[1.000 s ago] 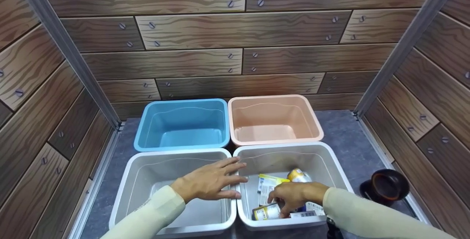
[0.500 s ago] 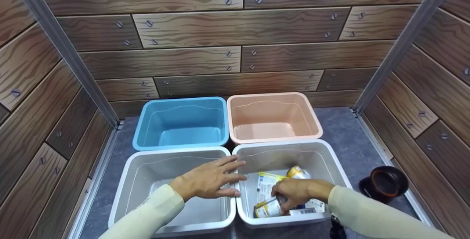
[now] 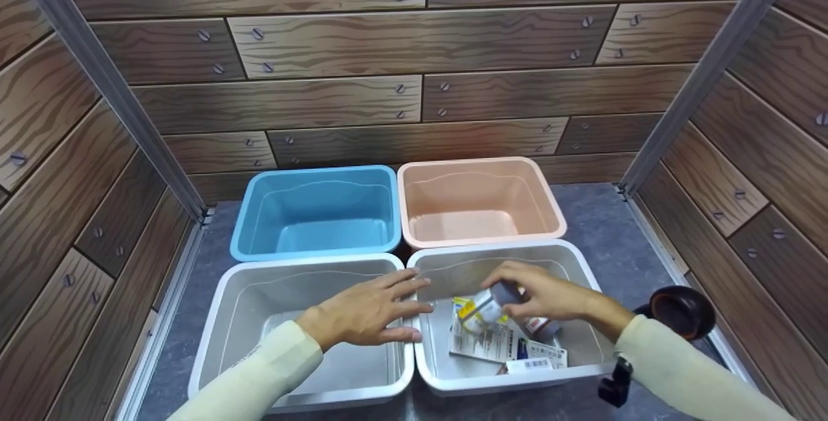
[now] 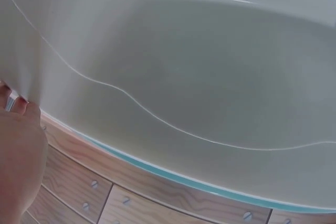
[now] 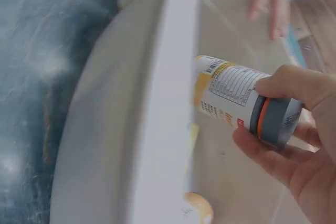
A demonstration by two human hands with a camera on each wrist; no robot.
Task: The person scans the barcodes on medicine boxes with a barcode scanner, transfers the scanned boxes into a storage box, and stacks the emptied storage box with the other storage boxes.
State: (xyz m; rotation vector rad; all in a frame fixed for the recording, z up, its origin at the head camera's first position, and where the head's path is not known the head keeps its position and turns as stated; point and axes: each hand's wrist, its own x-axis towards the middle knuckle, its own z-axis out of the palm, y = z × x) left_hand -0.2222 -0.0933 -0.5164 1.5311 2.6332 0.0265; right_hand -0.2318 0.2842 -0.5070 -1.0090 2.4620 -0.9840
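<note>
My right hand grips a white-and-yellow pill bottle by its dark grey cap end, tilted, above the right grey bin. In the right wrist view the pill bottle shows a barcode and a printed table, with thumb and fingers round its cap. Under it in the bin lie a flat printed packet, small white boxes with barcodes and another bottle, partly hidden by the hand. My left hand rests with straight, spread fingers over the adjoining rims of the two grey bins.
Left of it stands the other grey bin. A blue bin and a peach bin stand behind. At the right a black bowl-like object sits on the dark floor by the wood-patterned wall.
My right hand has lifted the pill bottle out of the pile, up and away from me, uncovering the packet and boxes beneath. My left hand stays at the rims.
</note>
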